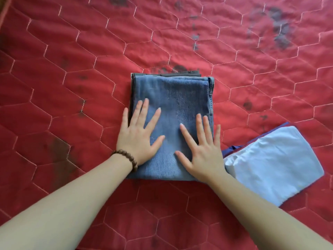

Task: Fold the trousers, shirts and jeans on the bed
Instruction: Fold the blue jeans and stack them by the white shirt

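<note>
Folded blue jeans (173, 123) on a red quilted bed cover (72, 69) are pressed flat by the left hand (138, 138) and right hand (201, 150), fingers spread straight, nothing gripped.

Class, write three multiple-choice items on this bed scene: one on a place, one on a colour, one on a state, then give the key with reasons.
1. Where does the folded pale blue garment lie relative to the folded jeans?
A. On the person's right of them
B. On top of them
C. On the person's left of them

2. What colour is the quilted bed cover?
A. Green
B. Red
C. White

3. How are the hands placed?
A. Both clenched in fists above the bed
B. One lifting the jeans by a corner
C. Both flat on the jeans with fingers spread

Key: 1 A, since the pale garment lies beside the right hand. 2 B, since red cloth with hexagon stitching fills the view. 3 C, since the left hand and the right hand both press palm-down on the denim.
</note>
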`<move>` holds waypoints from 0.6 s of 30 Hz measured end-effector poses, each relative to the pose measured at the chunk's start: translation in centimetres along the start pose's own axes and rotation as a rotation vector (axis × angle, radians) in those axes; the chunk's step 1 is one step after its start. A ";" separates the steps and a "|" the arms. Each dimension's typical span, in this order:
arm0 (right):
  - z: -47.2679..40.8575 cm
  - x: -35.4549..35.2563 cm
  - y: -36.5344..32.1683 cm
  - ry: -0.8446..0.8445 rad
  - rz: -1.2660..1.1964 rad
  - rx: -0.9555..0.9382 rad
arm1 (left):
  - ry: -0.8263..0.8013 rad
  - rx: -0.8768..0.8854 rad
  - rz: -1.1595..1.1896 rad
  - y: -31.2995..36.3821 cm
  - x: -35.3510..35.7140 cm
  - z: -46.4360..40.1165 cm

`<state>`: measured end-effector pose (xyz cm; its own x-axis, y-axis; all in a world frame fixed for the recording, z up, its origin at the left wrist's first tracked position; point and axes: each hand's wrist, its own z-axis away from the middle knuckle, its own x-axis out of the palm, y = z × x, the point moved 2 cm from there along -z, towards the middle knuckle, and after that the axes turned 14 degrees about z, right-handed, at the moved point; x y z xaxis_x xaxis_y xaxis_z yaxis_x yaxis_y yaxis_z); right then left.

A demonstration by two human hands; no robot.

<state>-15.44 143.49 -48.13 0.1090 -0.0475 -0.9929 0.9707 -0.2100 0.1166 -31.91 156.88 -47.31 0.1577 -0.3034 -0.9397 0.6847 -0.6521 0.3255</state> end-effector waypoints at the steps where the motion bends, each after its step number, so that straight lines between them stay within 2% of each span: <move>1: 0.5 0.6 -0.3 -0.046 0.015 0.011 | -0.045 -0.030 -0.009 -0.2 0.6 0.3; 7: 0.2 1.1 -0.2 -0.190 0.012 0.047 | -0.130 -0.134 -0.097 0.6 0.5 -0.3; 10: 1.0 -0.7 0.9 -0.178 -0.099 0.033 | -0.103 -0.180 -0.081 3.8 -0.9 -0.4; 12: 2.2 -2.2 3.5 -0.124 -0.210 0.094 | 0.007 -0.153 0.090 7.7 -2.0 0.1; 15: 5.3 -4.1 9.9 -0.055 -0.290 0.208 | 0.200 0.017 0.417 15.3 -2.6 2.1; 18: 9.2 -4.8 16.9 -0.113 -0.278 0.310 | 0.106 0.125 0.579 22.1 -1.7 5.4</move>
<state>-1.57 131.21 -41.20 -0.1888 -0.0502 -0.9807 0.8475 -0.5128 -0.1369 -20.88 139.20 -37.97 0.5542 -0.5669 -0.6095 0.3790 -0.4801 0.7911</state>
